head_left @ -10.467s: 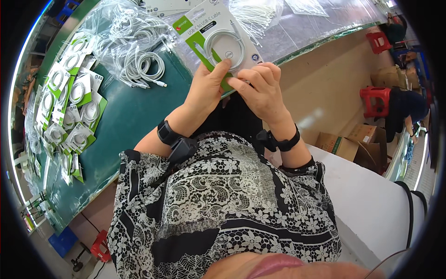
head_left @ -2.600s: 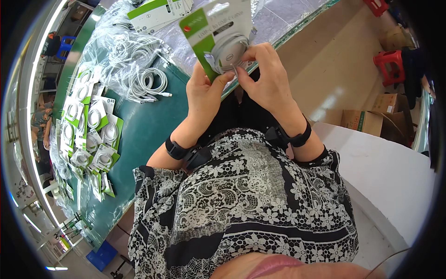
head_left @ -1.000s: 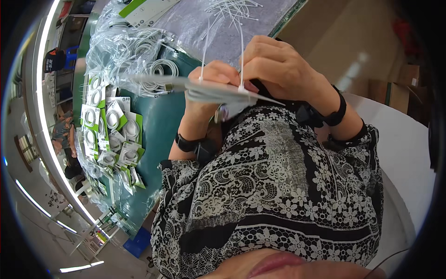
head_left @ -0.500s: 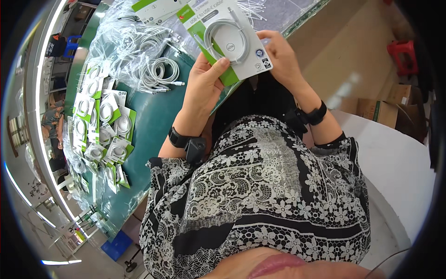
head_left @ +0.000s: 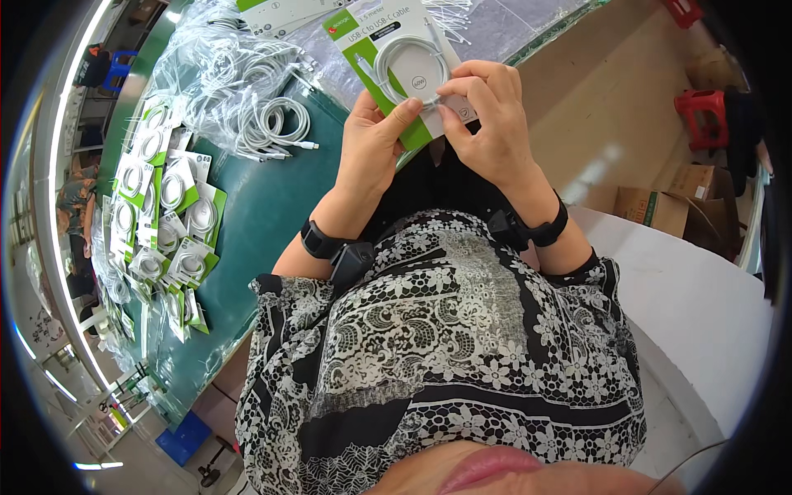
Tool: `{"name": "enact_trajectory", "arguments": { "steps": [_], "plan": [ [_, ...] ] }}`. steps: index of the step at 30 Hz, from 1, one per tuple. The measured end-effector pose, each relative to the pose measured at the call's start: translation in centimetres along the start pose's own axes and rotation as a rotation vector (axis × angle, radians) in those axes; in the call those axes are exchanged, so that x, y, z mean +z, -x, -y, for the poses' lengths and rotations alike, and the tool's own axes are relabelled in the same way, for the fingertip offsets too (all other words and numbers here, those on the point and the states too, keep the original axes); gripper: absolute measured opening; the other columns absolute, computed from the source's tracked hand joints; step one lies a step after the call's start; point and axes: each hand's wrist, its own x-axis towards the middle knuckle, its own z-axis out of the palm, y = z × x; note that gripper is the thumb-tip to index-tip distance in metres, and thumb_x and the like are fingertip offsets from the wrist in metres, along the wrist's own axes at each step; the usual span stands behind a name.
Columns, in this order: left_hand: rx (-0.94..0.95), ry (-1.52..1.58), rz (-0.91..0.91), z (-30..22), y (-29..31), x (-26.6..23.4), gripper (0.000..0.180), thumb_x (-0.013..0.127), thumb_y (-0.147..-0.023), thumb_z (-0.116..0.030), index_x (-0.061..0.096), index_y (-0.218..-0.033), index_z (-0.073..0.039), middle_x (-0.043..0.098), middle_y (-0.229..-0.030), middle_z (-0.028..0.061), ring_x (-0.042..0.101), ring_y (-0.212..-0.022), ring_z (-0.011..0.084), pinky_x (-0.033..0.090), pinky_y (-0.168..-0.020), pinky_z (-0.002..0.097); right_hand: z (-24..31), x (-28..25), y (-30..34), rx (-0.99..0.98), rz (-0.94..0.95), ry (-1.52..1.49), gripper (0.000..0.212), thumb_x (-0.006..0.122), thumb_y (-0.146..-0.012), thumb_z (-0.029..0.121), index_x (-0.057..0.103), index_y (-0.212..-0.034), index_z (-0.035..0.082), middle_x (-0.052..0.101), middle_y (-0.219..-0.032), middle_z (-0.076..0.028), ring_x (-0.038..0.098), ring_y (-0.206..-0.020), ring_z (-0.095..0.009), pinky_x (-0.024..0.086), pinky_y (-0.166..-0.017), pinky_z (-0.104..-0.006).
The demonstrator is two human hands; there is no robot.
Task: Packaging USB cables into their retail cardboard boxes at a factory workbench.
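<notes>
My left hand (head_left: 371,140) grips the lower left edge of a white and green cable card (head_left: 388,33), thumb on its front. A coiled white USB cable (head_left: 381,66) lies against the card's face, its plug ends near the card's upper part and left side. On the card's right side, my right hand (head_left: 488,115) pinches at the lower part of the coil with thumb and forefinger; whether a thin tie sits between those fingertips is too small to tell. The card is tilted and held above the table's near edge.
Several carded cables (head_left: 169,190) lie heaped on the green table (head_left: 256,198) at left. Behind them are loose coiled cables (head_left: 280,124) and clear plastic bags (head_left: 198,66). More flat cards (head_left: 289,15) lie at the back. A red stool (head_left: 701,120) and cardboard boxes (head_left: 660,206) stand on the right.
My right hand has moved from behind the card's right edge onto its front, fingertips now at the coil. My left hand keeps its hold; the card has shifted slightly right.
</notes>
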Motion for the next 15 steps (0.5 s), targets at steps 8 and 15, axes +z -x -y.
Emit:
{"name": "enact_trajectory", "arguments": {
  "steps": [8,15],
  "plan": [
    [0.045,-0.021,0.016,1.4,0.4,-0.2,0.037,0.065,-0.089,-0.003,0.048,-0.122,-0.004,0.062,-0.112,0.0089,0.064,-0.099,0.0178,0.058,-0.08,0.0319,-1.8,0.9,0.1,-0.087,-0.026,0.133,0.021,0.063,-0.074,-0.001,0.059,-0.094,0.005,0.056,-0.095,-0.007,0.058,-0.085,-0.024,0.05,-0.072,-0.0316],
    [-0.02,-0.003,-0.002,-0.2,0.6,-0.4,0.038,0.063,-0.09,-0.005,0.047,-0.124,-0.002,0.062,-0.113,0.0104,0.063,-0.1,0.0181,0.057,-0.08,0.033,-4.5,-0.2,1.1,0.677,0.185,-0.583,0.028,0.054,-0.088,-0.003,0.057,-0.116,0.002,0.066,-0.102,-0.007,0.063,-0.087,-0.012,0.051,-0.079,-0.0261]
  ]
}}
